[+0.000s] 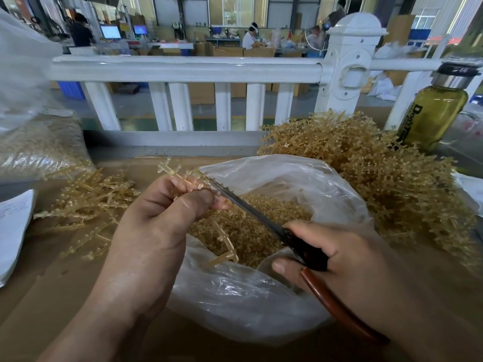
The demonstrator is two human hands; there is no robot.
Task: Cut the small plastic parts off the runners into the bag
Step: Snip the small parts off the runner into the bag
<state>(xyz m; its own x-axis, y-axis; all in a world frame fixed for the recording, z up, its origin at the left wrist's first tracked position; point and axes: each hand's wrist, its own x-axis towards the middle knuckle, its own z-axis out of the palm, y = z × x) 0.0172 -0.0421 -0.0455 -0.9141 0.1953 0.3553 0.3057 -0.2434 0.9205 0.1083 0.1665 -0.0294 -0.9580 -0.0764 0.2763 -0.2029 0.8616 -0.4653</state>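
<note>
My left hand (162, 212) grips an amber plastic runner (180, 173) with small parts on its branches, held above the open clear plastic bag (261, 304). The runner's lower end (224, 244) curves down into the bag. My right hand (347, 257) grips scissors (251, 207) by their brown handles; the dark blades lie against the runner beside my left thumb. Whether the blades are parted is hidden. Inside the bag lies a heap of small cut amber parts (251, 226).
A big pile of amber runners (379, 173) sits at the right, a smaller pile (88, 202) at the left. A filled clear bag (34, 142) stands far left, papers (13, 231) below it. A yellow-green bottle (436, 111) stands back right. A white railing (183, 69) borders the brown table (65, 296).
</note>
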